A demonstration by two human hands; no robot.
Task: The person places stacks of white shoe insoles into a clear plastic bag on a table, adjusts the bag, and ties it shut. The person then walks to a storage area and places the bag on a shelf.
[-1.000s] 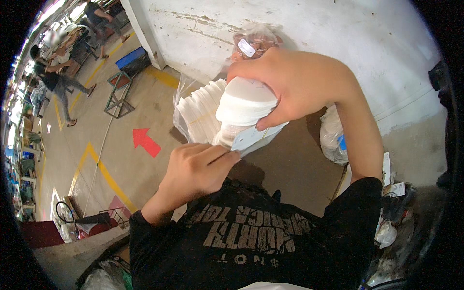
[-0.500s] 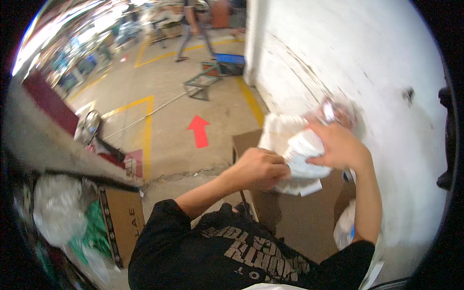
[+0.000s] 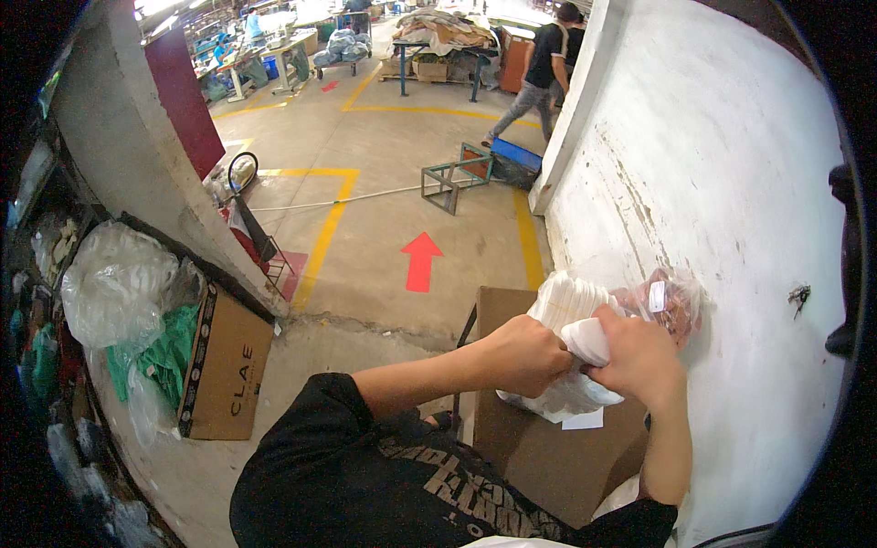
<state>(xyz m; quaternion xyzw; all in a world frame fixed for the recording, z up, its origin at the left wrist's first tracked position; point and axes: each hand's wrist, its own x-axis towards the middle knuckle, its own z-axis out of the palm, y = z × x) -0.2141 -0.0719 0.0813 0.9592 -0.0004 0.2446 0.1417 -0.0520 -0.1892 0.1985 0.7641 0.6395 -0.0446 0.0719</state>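
Above a brown cardboard surface [image 3: 539, 461], my left hand [image 3: 528, 354] is closed in a fist against a small white bundle [image 3: 586, 340]. My right hand [image 3: 645, 358] wraps round the same bundle from the other side, thumb underneath. The bundle looks soft and folded; its exact kind cannot be made out. Just beyond it lies a stack of white folded pieces [image 3: 565, 300] with clear plastic around it. Beside the stack, against the wall, sits a clear bag of pinkish-brown items [image 3: 678, 310] with a white label. Under my hands crumpled plastic [image 3: 568, 398] and a white paper slip [image 3: 585, 420] show.
A white wall [image 3: 740, 210] rises close on my right. On the left stands a carton [image 3: 233, 365] with clear and green plastic bags. Ahead, a metal frame [image 3: 449, 187] and a blue bin [image 3: 516, 155] stand on the floor; a person [image 3: 544, 68] walks beyond.
The view has swung, showing more of the hall ahead. My hands have come together around the white bundle, which now stands up between them. The walking person has moved further right.
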